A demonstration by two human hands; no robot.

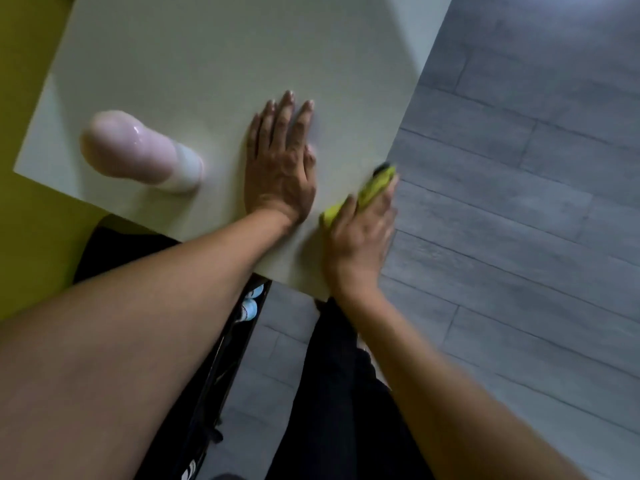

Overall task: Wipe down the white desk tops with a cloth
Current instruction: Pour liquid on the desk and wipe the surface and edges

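The white desk top [207, 64] fills the upper left of the head view. My left hand [280, 164] lies flat on it, fingers straight and pointing away from me. Right beside it, at the desk's right edge, my right hand [360, 233] presses a yellow-green cloth [367, 194] onto the surface. The hand covers most of the cloth and is blurred, so I cannot tell whether its fingers curl round the cloth.
A glossy pink and white bottle-shaped object [138, 150] stands on the desk to the left of my hands. Grey plank floor [519, 202] lies to the right. A yellow-green wall [24, 98] borders the left. Black items [221, 358] sit under the desk's near edge.
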